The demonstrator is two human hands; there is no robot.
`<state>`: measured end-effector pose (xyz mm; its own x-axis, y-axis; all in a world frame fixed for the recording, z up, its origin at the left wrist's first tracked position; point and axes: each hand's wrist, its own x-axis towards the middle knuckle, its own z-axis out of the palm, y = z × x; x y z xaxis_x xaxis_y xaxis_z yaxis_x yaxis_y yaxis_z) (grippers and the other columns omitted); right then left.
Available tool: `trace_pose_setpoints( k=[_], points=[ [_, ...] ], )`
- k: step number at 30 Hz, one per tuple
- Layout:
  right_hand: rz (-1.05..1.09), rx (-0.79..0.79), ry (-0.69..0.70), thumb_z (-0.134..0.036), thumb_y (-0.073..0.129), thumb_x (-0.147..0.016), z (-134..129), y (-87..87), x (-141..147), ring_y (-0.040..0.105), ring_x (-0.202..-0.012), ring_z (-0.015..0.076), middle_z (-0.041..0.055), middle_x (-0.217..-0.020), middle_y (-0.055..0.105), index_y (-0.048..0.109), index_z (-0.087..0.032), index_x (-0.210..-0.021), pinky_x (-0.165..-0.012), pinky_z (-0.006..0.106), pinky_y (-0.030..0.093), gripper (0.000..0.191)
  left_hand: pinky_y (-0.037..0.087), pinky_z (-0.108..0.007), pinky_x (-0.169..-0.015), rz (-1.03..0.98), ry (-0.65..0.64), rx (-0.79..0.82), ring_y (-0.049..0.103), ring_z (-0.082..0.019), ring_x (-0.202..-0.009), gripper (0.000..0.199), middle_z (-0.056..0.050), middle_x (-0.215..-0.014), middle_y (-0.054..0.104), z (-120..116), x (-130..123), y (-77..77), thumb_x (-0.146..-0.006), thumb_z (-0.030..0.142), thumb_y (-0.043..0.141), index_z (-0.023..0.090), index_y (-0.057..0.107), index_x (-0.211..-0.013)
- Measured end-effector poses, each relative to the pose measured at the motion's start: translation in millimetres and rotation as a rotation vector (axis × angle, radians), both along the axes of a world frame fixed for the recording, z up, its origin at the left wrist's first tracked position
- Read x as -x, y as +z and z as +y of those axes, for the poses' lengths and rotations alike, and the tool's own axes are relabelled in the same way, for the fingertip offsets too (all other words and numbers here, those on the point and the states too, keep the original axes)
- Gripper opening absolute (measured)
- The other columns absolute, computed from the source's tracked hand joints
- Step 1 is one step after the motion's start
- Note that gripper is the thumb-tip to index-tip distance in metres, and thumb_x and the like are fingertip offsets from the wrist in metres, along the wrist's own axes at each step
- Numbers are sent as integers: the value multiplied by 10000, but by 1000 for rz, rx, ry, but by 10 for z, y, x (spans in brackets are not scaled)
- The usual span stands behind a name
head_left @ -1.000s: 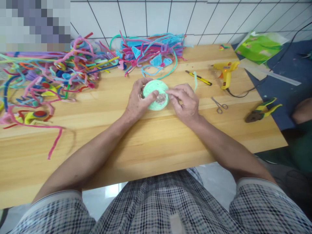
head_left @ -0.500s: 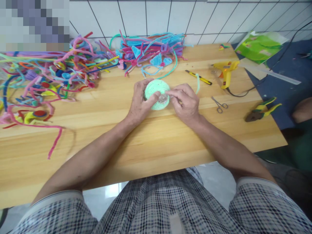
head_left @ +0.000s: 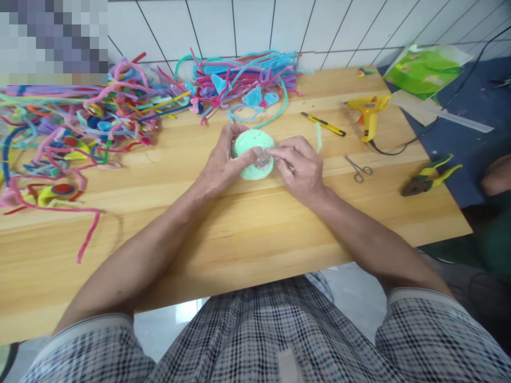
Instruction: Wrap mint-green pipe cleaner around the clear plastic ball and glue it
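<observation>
A round mint-green coil [head_left: 254, 139], wound from fuzzy pipe cleaner, is held upright over the middle of the table. Its centre shows a clear or greyish surface. My left hand [head_left: 227, 159] wraps round the coil's left side, with the thumb laid across its front. At the coil's right edge, my right hand [head_left: 301, 167] is closed in a pinch, fingertips against the rim of the centre. Behind that hand sticks up a loose length of mint-green pipe cleaner [head_left: 319, 137], which seems to run into its grip; the pinched part is hidden by the fingers.
Heaped pipe cleaners [head_left: 59, 125] cover the left, and more bundles [head_left: 243, 69] lie by the tiled wall. To the right are a yellow utility knife [head_left: 323, 124], a glue gun [head_left: 370, 117] with cord, small scissors [head_left: 359, 169], pliers [head_left: 425, 178] and a green bag [head_left: 425, 74].
The view has shifted slightly. The loose mint-green end behind my right hand has moved a little left and shows straighter. Both hands keep nearly the same hold on the coil.
</observation>
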<state>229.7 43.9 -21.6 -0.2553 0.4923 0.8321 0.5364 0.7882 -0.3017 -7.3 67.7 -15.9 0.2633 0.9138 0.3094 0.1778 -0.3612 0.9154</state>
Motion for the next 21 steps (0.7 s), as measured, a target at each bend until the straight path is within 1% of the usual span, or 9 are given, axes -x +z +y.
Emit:
trace_pose_setpoints(
  k=[3,6,11,15,18,21],
  points=[
    [-19,28,0,-193,597,-1115,-17,5,3,769,-1011,196,36,-1092,803,843,-327,-1250,-888,366,658,311,674,-479,-1006,-15,12,-10,752,-306,-1163,671,-74,-1227,731,13,3,-27,-907,766,843,273,610,-1298],
    [-41,78,-22,-228,618,-1115,-23,12,-6,781,-1055,219,57,-1142,816,831,-315,-1293,-908,388,673,291,675,-471,-1021,-37,35,-5,750,-304,-1181,623,-75,-1251,731,3,-5,-62,-940,744,817,284,612,-1306],
    [-8,29,-5,-218,625,-1114,-7,6,-12,789,-1028,208,56,-1120,816,819,-303,-1276,-880,363,675,267,614,-498,-1175,-42,62,-1,716,-323,-1328,684,-96,-1434,721,-16,-19,-101,-949,744,803,292,619,-1429],
    [-24,80,-25,-237,622,-1119,-13,10,-8,793,-1048,215,60,-1137,819,814,-300,-1251,-911,381,683,241,546,-515,-1276,-29,104,-44,666,-343,-1453,701,-104,-1541,688,-15,-29,-154,-953,762,789,299,634,-1456],
    [-16,95,-30,-237,626,-1118,-22,28,-3,798,-1058,218,62,-1140,831,806,-287,-1227,-933,392,685,216,557,-497,-1256,-22,117,-64,674,-334,-1431,717,-107,-1508,693,-27,-45,-187,-965,785,759,289,620,-1464],
    [4,60,-16,-222,632,-1117,-23,46,-1,804,-1039,204,53,-1107,835,803,-280,-1206,-917,372,681,201,582,-484,-1212,-32,116,-67,692,-319,-1377,745,-103,-1451,702,-48,-71,-186,-958,827,739,278,602,-1443]
  ],
)
